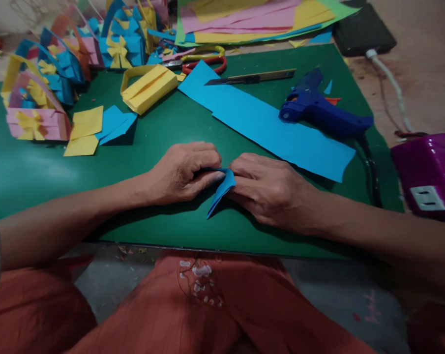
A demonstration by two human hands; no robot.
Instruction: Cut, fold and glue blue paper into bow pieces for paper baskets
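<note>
Near the front edge of the green table [163, 226], a small folded piece of blue paper [222, 189] is pinched between both hands. My left hand [191, 172] is closed on its left side, the thumb pressed along the fold. From the right, my right hand [266, 189] grips the same paper with curled fingers. One pointed end of the paper sticks out downward between the hands. Part of the paper is hidden by the fingers. Beyond the hands lies a long blue paper strip [259, 123], with a box cutter [252, 77] across its upper part.
A blue glue gun [325, 108] rests over the strip's right part. Scissors [203, 60] and a yellow paper basket [150, 88] lie farther back. Several finished paper baskets [38, 118] stand at left, near yellow paper squares [84, 130]. A purple socket box [427, 172] sits at right.
</note>
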